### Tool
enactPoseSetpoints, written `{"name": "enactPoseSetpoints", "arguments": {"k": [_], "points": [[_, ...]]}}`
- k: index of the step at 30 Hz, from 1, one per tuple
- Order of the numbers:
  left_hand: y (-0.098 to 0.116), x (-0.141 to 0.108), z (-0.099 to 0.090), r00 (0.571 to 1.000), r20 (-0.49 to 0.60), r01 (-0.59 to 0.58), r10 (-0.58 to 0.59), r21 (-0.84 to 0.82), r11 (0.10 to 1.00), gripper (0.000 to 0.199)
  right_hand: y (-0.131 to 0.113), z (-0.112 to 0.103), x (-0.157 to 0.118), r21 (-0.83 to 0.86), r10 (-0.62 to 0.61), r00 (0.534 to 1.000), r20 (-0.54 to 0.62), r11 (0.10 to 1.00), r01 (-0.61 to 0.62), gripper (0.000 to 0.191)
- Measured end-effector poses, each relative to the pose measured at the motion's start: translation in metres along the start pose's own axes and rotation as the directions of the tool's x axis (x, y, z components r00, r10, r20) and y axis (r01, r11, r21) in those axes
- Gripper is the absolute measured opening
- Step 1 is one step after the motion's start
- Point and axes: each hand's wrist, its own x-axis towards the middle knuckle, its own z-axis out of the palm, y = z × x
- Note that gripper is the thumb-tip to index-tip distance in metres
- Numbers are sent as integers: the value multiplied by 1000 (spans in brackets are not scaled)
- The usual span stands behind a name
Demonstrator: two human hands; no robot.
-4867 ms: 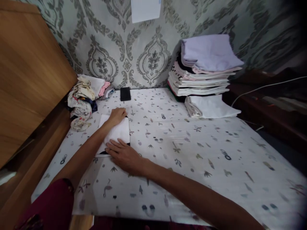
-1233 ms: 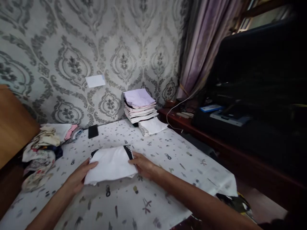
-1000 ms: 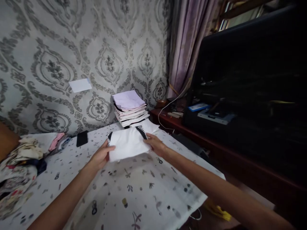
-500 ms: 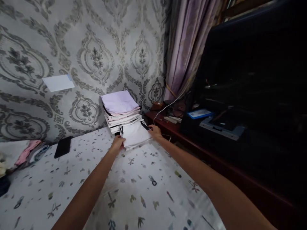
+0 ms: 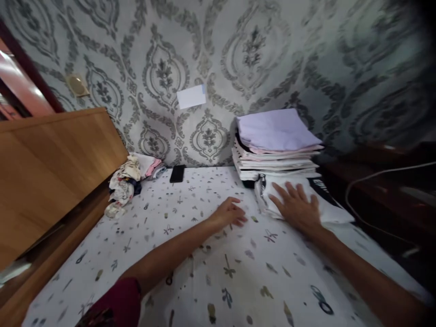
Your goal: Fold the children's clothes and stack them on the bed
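Note:
My right hand (image 5: 298, 206) lies flat with its fingers spread on a folded white garment (image 5: 329, 206) that has black, lettered trim. That garment rests on the bed in front of a tall stack of folded clothes (image 5: 277, 165), topped by a lilac cloth (image 5: 277, 129). My left hand (image 5: 230, 213) is just over the patterned bedsheet (image 5: 204, 245), left of the white garment and apart from it. Its fingers are loosely curved and separated, with nothing in them.
A black phone (image 5: 177, 173) lies on the sheet near the wall. Crumpled clothes (image 5: 124, 181) sit at the far left beside a wooden headboard (image 5: 61, 172). A white cable (image 5: 371, 177) runs along the right. A pale card (image 5: 191, 96) is on the patterned wall.
My view has swung left. Both hands gripped the sides of the white garment before; now the left has let go and moved off, and the right lies on top of it.

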Motion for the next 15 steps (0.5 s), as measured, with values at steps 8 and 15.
{"name": "enactPoseSetpoints", "arguments": {"k": [8,15], "points": [[41,-55,-188,894,-390,13,220,513,858,20,3,1,-3,-98,-34,998,-51,995,29,62],[103,-32,-302,667,-635,241,389,678,695,9,9,9,-3,-121,-55,994,-89,992,44,65]]}}
